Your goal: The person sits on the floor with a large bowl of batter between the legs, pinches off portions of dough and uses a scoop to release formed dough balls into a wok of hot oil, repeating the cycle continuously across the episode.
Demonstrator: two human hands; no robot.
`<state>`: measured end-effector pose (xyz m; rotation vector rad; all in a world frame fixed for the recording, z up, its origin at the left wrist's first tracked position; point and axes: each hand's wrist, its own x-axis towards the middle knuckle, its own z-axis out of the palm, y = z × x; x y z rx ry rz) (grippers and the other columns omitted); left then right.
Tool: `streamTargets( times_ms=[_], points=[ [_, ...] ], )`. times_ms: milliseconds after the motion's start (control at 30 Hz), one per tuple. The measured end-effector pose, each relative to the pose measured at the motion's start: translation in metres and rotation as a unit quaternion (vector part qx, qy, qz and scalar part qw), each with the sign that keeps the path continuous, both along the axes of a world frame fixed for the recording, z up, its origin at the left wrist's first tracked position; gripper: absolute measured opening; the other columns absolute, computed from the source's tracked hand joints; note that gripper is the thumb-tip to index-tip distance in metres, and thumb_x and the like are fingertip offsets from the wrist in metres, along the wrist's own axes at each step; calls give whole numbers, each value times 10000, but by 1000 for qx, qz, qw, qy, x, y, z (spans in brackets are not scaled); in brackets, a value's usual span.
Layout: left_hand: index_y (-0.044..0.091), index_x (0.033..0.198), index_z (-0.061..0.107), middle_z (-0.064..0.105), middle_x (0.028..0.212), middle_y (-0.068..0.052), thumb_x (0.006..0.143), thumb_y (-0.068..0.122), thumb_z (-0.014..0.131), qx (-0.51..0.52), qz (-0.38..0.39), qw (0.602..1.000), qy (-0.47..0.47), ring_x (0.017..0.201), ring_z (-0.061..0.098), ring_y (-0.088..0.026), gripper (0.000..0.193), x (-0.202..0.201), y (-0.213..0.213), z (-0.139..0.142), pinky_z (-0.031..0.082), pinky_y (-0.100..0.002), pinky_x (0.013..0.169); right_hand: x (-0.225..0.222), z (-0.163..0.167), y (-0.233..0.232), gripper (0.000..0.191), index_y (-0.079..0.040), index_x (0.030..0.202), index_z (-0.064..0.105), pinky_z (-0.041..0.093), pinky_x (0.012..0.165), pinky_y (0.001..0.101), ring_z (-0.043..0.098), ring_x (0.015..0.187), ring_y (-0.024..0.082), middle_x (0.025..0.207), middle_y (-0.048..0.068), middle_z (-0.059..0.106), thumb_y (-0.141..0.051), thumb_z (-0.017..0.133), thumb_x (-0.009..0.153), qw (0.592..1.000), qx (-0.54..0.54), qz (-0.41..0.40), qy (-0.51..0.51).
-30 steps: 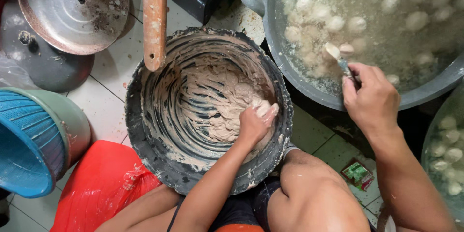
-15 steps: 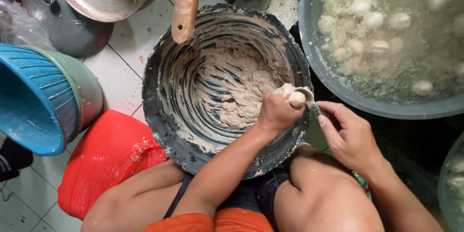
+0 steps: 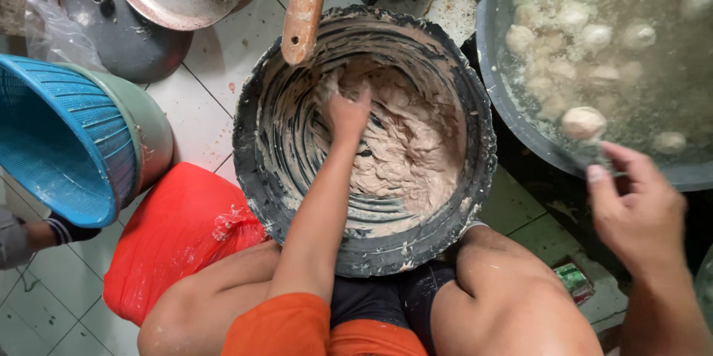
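Left fingertips [image 3: 343,107] buried in paste [image 3: 401,155]

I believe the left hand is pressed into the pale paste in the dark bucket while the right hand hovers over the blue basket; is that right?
Not quite. In the head view the left hand is indeed in the paste inside the dark bucket, but the right hand is at the rim of the grey basin of pale balls in cloudy water, not over the blue basket.

Pinkish-grey paste [image 3: 405,155] — black bucket [image 3: 475,103]; blue ribbed basket [image 3: 59,141]; red bag [image 3: 178,230].
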<state>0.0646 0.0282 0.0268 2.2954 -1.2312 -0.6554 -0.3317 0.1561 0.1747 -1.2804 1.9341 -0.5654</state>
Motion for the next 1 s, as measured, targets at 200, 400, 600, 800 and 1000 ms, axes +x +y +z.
streamTargets(
  times_ms=[200,400,600,800,1000],
  points=[
    [33,1012,671,677,1126,-181,876,580,625,92,-145,985,9,1199,590,-312,565,-69,22,-11,460,-453,1087,-10,1,0,253,58,1353,591,507,766,273,609,850,125,1089,139,676,-71,680,1155,993,-93,-9,67],
    [75,790,682,663,798,-150,972,352,711,-136,-240,941,195,751,660,-400,333,-129,76,24,523,-485,685,31,14,-3,312,0,1361,618,501,658,258,622,792,98,1063,66,701,-112,619,1070,996,-9,-25,-84],
    [60,848,653,679,787,-125,826,267,794,-199,-251,923,215,708,688,-343,252,-132,85,70,553,-419,628,72,26,-10,327,-9,1286,643,561,794,317,703,909,156,1061,131,741,-88,630,969,985,-21,145,-96],
    [108,732,678,645,696,-96,825,216,777,-226,-360,897,119,613,660,-327,173,-137,87,73,514,-433,569,84,29,-8,338,-23,1286,649,561,801,316,698,923,151,1070,143,736,-102,629,958,978,-35,188,-81],
    [85,842,674,658,815,-160,969,218,698,-151,-345,919,112,800,672,-387,185,-132,91,56,529,-485,743,70,14,-5,354,-67,1328,650,534,655,262,627,775,69,941,45,762,-129,593,984,951,174,89,-239]
  ],
)
